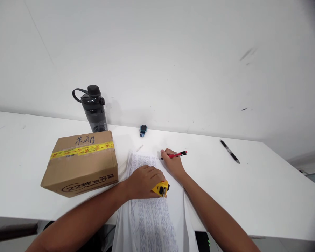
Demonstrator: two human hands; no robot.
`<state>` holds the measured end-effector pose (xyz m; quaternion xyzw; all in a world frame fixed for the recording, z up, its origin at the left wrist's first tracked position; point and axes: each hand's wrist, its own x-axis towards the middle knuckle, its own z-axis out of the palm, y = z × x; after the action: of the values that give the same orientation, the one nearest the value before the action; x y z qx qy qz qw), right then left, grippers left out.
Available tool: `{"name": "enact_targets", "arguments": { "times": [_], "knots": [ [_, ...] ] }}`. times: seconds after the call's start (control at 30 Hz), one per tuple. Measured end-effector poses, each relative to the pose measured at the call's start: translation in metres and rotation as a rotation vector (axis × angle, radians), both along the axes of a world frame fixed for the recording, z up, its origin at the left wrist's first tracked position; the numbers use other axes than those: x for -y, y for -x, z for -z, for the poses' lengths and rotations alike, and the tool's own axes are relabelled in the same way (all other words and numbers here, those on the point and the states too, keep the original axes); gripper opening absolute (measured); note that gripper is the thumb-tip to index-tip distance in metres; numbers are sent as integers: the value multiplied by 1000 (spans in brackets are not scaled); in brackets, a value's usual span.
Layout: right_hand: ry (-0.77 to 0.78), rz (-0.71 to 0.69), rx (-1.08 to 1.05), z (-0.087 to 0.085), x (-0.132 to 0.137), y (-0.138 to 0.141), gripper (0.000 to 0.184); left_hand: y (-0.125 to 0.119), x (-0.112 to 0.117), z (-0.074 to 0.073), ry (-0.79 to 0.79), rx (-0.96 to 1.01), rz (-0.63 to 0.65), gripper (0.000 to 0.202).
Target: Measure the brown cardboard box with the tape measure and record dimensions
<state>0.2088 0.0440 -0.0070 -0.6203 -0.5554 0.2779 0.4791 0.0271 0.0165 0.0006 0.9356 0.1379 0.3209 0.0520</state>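
Note:
My left hand is closed around a yellow tape measure and rests on a stack of paper. Dense columns of blue handwriting cover much of the top sheet, and its right side is blank. My right hand grips a red pen, with the tip pointing left at the sheet's upper right part. The fingers of my left hand hide part of the tape measure and some of the writing. The lower end of the stack hangs past the table's front edge.
A cardboard box with yellow printed tape stands left of the paper. Behind it is a dark water bottle with a carrying loop. A blue smartwatch lies near the wall, and a black pen lies on the white table at right.

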Motion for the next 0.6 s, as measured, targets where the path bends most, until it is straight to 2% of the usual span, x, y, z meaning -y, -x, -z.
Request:
{"name": "enact_targets", "arguments": {
  "times": [0.4,0.47,0.6],
  "knots": [
    [-46,70,75,-2,2,-2,42,0,0,0,41,-52,-4,36],
    [-102,83,127,-2,3,-4,36,0,1,-1,62,-61,-8,36],
    [-277,25,335,3,4,-11,30,0,1,-1,66,-36,-19,36]
  ]
}}
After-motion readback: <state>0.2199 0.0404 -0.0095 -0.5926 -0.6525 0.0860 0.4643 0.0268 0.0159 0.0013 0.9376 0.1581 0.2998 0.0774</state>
